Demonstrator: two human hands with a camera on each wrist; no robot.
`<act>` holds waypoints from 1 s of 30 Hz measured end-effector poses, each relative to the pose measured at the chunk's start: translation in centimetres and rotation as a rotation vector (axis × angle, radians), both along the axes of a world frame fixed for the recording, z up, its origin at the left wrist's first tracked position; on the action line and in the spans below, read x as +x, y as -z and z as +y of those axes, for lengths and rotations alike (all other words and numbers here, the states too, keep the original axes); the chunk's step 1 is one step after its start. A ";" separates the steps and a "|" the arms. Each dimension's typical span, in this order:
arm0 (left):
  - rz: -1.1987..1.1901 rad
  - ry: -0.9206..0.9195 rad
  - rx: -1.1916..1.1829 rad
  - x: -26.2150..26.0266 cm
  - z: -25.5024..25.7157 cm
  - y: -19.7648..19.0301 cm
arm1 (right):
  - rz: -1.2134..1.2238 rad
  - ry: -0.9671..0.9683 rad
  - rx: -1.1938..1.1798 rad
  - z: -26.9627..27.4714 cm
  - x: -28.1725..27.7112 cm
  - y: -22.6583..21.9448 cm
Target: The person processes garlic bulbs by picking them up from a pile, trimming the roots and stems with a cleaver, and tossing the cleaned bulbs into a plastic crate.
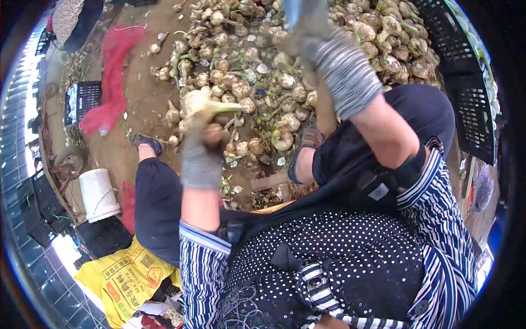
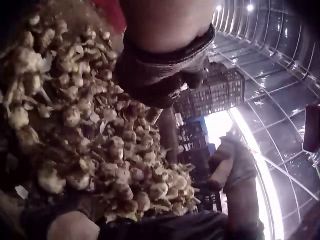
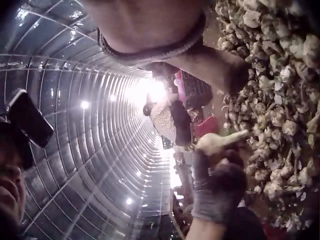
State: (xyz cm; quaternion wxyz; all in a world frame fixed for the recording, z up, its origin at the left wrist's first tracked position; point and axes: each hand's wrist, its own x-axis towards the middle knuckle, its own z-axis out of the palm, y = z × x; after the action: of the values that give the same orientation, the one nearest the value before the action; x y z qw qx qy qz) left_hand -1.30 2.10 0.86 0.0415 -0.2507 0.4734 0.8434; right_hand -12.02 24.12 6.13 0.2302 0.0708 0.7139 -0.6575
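Note:
My left hand [image 1: 203, 159], in a grey knitted glove, grips a pale bulb [image 1: 197, 104] with a short cut stalk, raised over the left side of the bulb heap. In the right wrist view the same bulb [image 3: 212, 143] sits atop the curled fingers, its stalk pointing right. My right hand [image 1: 342, 66], gloved too, is lifted over the heap's right side. It grips a tool by its wooden handle [image 1: 324, 101]; the tool's bluish-grey end [image 1: 298, 13] is blurred at the frame's top. In the left wrist view the handle [image 2: 221, 172] shows beside the right hand [image 2: 242, 162].
Many bulbs [image 1: 285, 140] with stalks cover the ground ahead, amid white scraps. Black crates [image 1: 474, 104] stand at the right. On the left lie a red mesh bag [image 1: 112, 77], a white bucket [image 1: 99, 192] and a yellow sack [image 1: 126, 282]. The person's feet flank the heap's near edge.

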 end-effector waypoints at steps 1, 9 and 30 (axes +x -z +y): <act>-0.032 0.013 -0.049 -1.2 2.2 1.4 | 0.001 0.086 -0.103 0.7 -0.7 -0.5; -0.227 0.493 -0.399 -4.5 2.8 6.8 | 0.142 0.230 -0.300 2.9 -0.6 -1.7; -0.341 0.132 0.190 -0.2 -2.6 15.6 | 0.126 -0.194 0.018 -1.4 0.0 6.1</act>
State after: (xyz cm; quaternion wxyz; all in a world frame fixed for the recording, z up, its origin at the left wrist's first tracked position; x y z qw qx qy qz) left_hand -1.49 -0.52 -14.72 0.1999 -0.3533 0.3933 0.8250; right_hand -12.01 22.68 0.02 0.2467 -0.0378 0.7362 -0.6290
